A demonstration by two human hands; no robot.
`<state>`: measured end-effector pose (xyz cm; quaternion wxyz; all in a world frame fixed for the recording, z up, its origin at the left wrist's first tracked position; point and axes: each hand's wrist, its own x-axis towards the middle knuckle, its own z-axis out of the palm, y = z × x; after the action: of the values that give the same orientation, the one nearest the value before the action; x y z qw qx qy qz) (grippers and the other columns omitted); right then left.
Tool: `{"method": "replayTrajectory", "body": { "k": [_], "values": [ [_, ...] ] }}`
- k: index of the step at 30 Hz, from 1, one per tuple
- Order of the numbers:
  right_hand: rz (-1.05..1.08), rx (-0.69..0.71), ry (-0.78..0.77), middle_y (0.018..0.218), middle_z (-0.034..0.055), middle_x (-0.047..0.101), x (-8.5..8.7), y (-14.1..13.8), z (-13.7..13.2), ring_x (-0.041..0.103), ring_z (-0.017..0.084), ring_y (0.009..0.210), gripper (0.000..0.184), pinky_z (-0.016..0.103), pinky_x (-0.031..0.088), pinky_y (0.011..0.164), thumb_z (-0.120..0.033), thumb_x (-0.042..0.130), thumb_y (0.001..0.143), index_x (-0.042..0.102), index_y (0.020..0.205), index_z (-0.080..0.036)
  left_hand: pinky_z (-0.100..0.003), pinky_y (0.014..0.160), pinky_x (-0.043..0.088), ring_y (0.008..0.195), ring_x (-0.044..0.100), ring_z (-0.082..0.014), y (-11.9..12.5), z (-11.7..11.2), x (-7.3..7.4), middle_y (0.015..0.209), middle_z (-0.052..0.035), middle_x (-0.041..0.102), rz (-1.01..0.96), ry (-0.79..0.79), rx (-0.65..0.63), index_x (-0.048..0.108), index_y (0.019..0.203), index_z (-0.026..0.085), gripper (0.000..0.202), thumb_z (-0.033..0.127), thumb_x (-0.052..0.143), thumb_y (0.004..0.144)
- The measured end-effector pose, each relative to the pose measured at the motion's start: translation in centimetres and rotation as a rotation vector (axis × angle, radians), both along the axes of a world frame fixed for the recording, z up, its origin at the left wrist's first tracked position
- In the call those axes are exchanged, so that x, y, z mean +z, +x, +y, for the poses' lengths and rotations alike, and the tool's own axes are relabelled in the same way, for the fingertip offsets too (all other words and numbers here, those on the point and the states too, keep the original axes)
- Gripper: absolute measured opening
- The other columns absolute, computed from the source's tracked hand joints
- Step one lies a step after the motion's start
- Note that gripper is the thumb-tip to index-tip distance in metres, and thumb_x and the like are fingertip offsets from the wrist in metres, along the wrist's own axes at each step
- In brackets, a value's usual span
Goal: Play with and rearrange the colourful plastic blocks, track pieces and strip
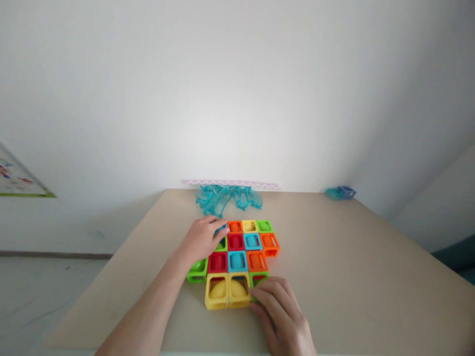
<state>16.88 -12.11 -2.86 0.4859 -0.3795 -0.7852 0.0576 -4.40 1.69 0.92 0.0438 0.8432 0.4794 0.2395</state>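
Hollow, square-framed plastic blocks in several colours form a flat patch of rows on the table (pixel 352 267). My left hand (pixel 200 240) is at the far left corner of the patch, fingers and thumb closed around a blue block (pixel 221 228) that they partly hide. At the near right corner my right hand (pixel 284 309) grips a green block (pixel 259 278), mostly covered by the fingers. Left of that, a yellow block (pixel 239 290) adjoins another yellow one. A green block (pixel 198 269) sits at the left edge, below my left wrist. Red, light blue and orange blocks fill the middle.
Behind the patch lies a pile of clear teal plastic pieces (pixel 217 198), with a pale pink wavy-patterned strip (pixel 233 184) along the wall. A dark blue block (pixel 348 192) and a teal piece (pixel 334 193) lie at the back right corner. A white wall (pixel 237 99) bounds the table.
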Motion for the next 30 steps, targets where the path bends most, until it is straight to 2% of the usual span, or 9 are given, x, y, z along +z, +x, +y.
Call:
{"method": "replayTrajectory", "body": {
  "k": [5, 8, 10, 12, 16, 18, 21, 25, 30],
  "values": [
    [-0.030, -0.042, 0.003, 0.095, 0.0094, 0.060, -0.3, -0.2, -0.4, 0.055, 0.021, 0.095, 0.030, 0.033, 0.055, 0.078, -0.002, 0.055, 0.086, 0.061, 0.110, -0.018, -0.036, 0.094, 0.047, 0.102, 0.064, -0.0219, 0.2, 0.3, -0.7, 0.104, -0.0087, 0.070, 0.015, 0.046, 0.113, 0.068, 0.115, 0.022, 0.037, 0.037, 0.038, 0.098],
    [-0.093, -0.120, 0.015, 0.104, 0.0121, 0.057, -0.7, -0.8, -0.8, 0.053, 0.024, 0.102, 0.031, 0.037, 0.054, 0.081, -0.004, 0.056, 0.085, 0.061, 0.112, -0.018, -0.038, 0.094, 0.047, 0.100, 0.063, -0.0223, 0.0, 0.3, -0.4, 0.103, -0.0092, 0.069, -0.020, 0.080, 0.108, 0.069, 0.112, 0.021, 0.037, 0.036, 0.039, 0.098],
    [-0.142, -0.209, 0.059, 0.110, 0.0133, 0.054, -0.9, -1.3, -1.0, 0.051, 0.028, 0.107, 0.032, 0.046, 0.051, 0.088, -0.007, 0.058, 0.084, 0.062, 0.113, -0.020, -0.038, 0.096, 0.046, 0.101, 0.062, -0.0217, 0.0, -0.1, 0.2, 0.106, -0.0091, 0.068, -0.060, 0.110, 0.031, 0.069, 0.113, 0.021, 0.035, 0.035, 0.040, 0.097],
    [-0.179, -0.268, 0.107, 0.112, 0.0131, 0.054, -1.0, -1.8, -1.0, 0.050, 0.030, 0.108, 0.032, 0.051, 0.047, 0.090, -0.010, 0.060, 0.083, 0.063, 0.112, -0.021, -0.039, 0.100, 0.044, 0.109, 0.058, -0.0222, 0.3, -0.9, 0.9, 0.116, -0.0088, 0.064, -0.080, 0.113, -0.116, 0.067, 0.117, 0.023, 0.033, 0.035, 0.044, 0.096],
    [-0.177, -0.343, 0.110, 0.107, 0.0120, 0.057, -0.6, -2.5, -1.1, 0.051, 0.028, 0.100, 0.026, 0.046, 0.045, 0.081, -0.010, 0.059, 0.084, 0.066, 0.106, -0.022, -0.043, 0.113, 0.031, 0.137, 0.037, -0.0250, 1.6, -3.0, 1.8, 0.143, -0.0022, 0.048, 0.020, -0.009, -0.518, 0.062, 0.125, 0.038, 0.034, 0.029, 0.051, 0.093],
    [-0.157, -0.378, 0.111, 0.110, 0.0115, 0.058, -0.5, -3.2, -1.2, 0.051, 0.028, 0.099, 0.027, 0.044, 0.042, 0.078, -0.011, 0.056, 0.085, 0.066, 0.107, -0.025, -0.050, 0.115, 0.024, 0.142, 0.028, -0.0280, 2.1, -3.7, 1.8, 0.149, 0.0020, 0.040, 0.103, -0.078, -0.628, 0.060, 0.124, 0.044, 0.040, 0.022, 0.053, 0.091],
    [-0.158, -0.368, 0.156, 0.117, 0.0092, 0.059, -0.8, -5.1, -1.4, 0.050, 0.029, 0.101, 0.025, 0.045, 0.038, 0.078, -0.020, 0.056, 0.086, 0.066, 0.108, -0.029, -0.057, 0.115, 0.018, 0.143, 0.026, -0.0311, 2.5, -3.8, 1.5, 0.153, 0.0038, 0.036, 0.164, -0.137, -0.671, 0.062, 0.120, 0.048, 0.047, 0.016, 0.059, 0.085],
    [-0.119, -0.377, 0.109, 0.113, 0.0094, 0.059, -1.3, -7.7, -1.0, 0.049, 0.029, 0.098, 0.013, 0.045, 0.034, 0.078, -0.029, 0.055, 0.088, 0.066, 0.094, -0.028, -0.051, 0.117, 0.014, 0.139, 0.034, -0.0271, 2.3, -3.2, 1.3, 0.150, 0.0059, 0.040, 0.099, -0.183, -0.684, 0.068, 0.111, 0.046, 0.043, 0.015, 0.063, 0.082],
    [-0.040, -0.272, 0.037, 0.100, 0.0056, 0.057, 0.3, -7.1, 0.0, 0.048, 0.022, 0.090, 0.015, 0.037, 0.033, 0.075, -0.025, 0.056, 0.092, 0.064, 0.079, -0.024, -0.046, 0.118, 0.014, 0.137, 0.038, -0.0240, 2.5, -3.1, 1.5, 0.147, 0.0068, 0.045, 0.042, -0.260, -0.647, 0.071, 0.106, 0.043, 0.034, 0.019, 0.062, 0.084]
  ]
}}
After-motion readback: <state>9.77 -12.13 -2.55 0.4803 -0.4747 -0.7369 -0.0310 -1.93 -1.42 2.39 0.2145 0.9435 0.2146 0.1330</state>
